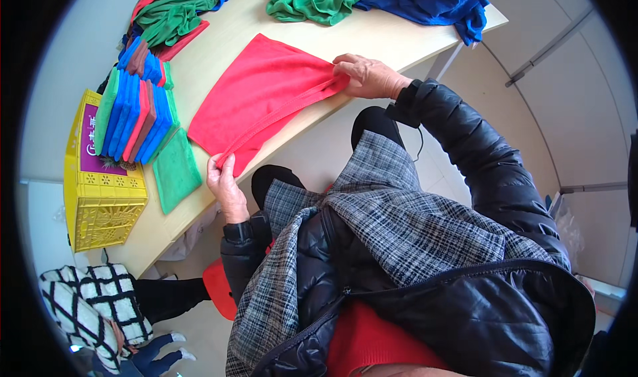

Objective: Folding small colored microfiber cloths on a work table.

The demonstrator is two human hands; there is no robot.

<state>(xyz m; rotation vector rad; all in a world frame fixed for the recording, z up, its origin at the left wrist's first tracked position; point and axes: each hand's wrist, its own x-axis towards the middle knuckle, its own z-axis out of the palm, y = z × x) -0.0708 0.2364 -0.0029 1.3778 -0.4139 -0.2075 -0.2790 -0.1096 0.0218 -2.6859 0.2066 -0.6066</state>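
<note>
Head view: I see my left hand (pixel 224 181) pinching the near corner of a red cloth (pixel 259 98), fingers clamped on its folded edge. My right hand (pixel 367 76) grips the far corner the same way. The cloth lies flat on the wooden table (pixel 392 41), just beside a row of folded cloths (pixel 136 114) and a flat green cloth (pixel 175 171). A yellow crate (pixel 100 201) sits at the left.

Left hand (pixel 224 183), right hand (pixel 367 76) pinched
</note>
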